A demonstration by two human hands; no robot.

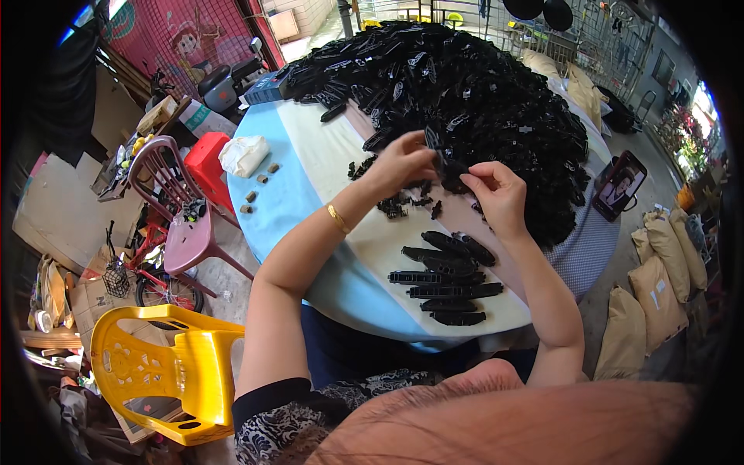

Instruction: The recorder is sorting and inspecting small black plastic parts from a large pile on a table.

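Over the table's middle, my left hand [409, 160] pinches a dark, narrow plastic piece [434, 141] between thumb and fingers. My right hand [500, 195] closes its thumb and fingertips on a black plastic piece [453, 180] just beside it. Whether these are two pieces or one opened piece, I cannot tell. Behind both hands rises a large heap of black plastic pieces [465, 85]. Closer to me, several long black pieces [456, 292] lie side by side in a rough column. Small black bits [394, 206] are scattered below my left hand.
The round table wears a striped cloth [310, 163]. On its left are a white bag [244, 155] and small brown lumps [262, 178]; a phone [620, 186] stands at the right edge. Around it are a yellow chair [190, 372], a pink chair [194, 240] and tan sacks [657, 293].
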